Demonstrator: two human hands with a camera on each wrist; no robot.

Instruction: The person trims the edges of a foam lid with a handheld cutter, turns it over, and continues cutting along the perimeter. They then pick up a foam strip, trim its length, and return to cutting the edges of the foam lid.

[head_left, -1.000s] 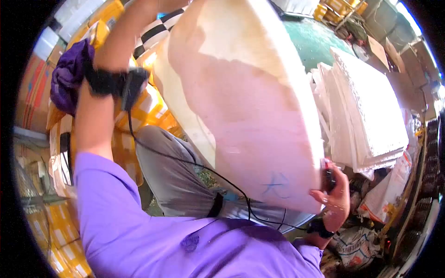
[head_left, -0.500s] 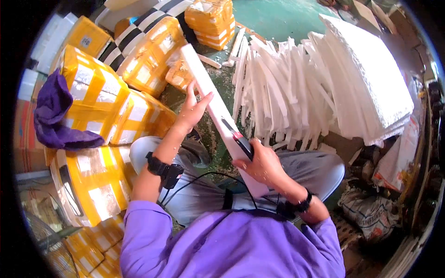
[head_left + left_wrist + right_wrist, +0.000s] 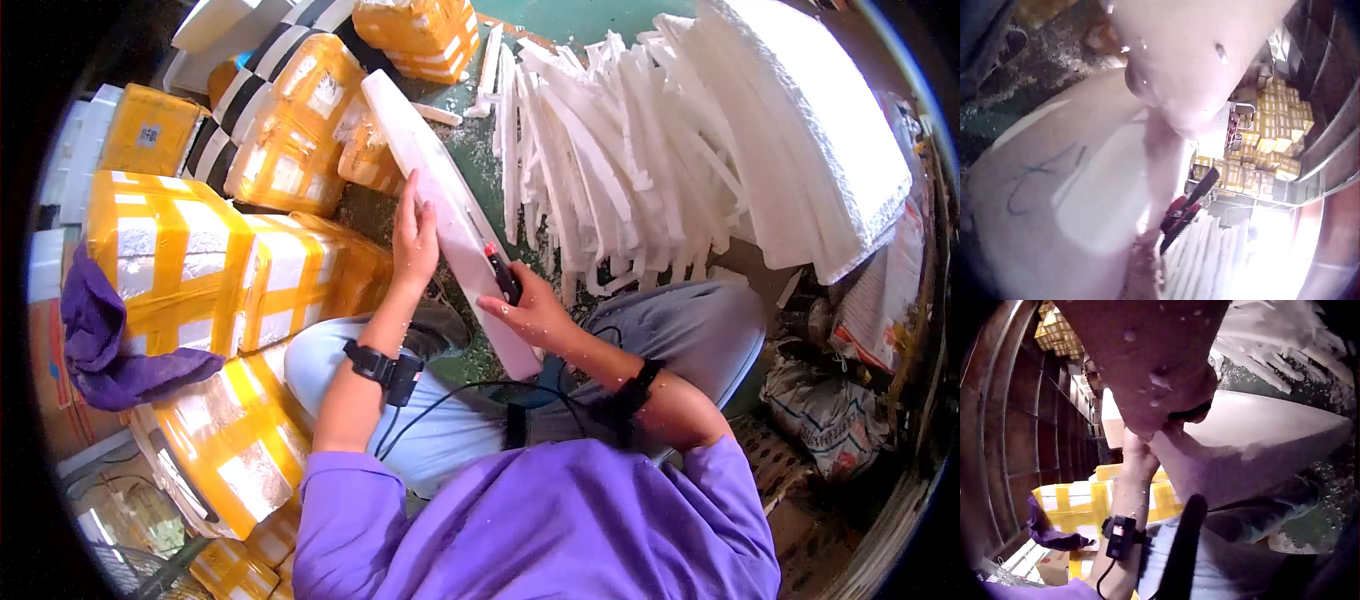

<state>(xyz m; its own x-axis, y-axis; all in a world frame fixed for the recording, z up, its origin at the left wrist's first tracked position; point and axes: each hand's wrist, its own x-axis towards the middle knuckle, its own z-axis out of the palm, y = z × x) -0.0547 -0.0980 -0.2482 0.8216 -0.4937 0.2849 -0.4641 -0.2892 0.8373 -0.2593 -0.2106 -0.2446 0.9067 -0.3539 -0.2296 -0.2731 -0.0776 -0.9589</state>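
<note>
A thick white foam board (image 3: 452, 190) stands on edge between the person's legs, its narrow side facing up in the head view. Blue pen strokes mark its broad face (image 3: 1029, 206) in the left wrist view. The left hand (image 3: 415, 240) rests against the board's left side, fingers straight and pointing away. From the other side, the right hand (image 3: 535, 310) grips a black-and-red utility knife (image 3: 503, 275) close over the upper edge. Its dark blade and red parts show in the left wrist view. In the right wrist view, the right hand (image 3: 1166, 400) largely hides the knife.
Long white foam strips (image 3: 600, 170) lean in a row ahead on the right, beside a stack of large foam sheets (image 3: 800, 120). Yellow-taped boxes (image 3: 170, 270) pile up on the left under a purple cloth (image 3: 95, 330). A printed sack (image 3: 825, 420) lies at right.
The board was first held broad side up with the left arm reaching far forward, then turned onto its edge. Since then, the left hand has settled along its side and the knife hand has shifted slightly.
</note>
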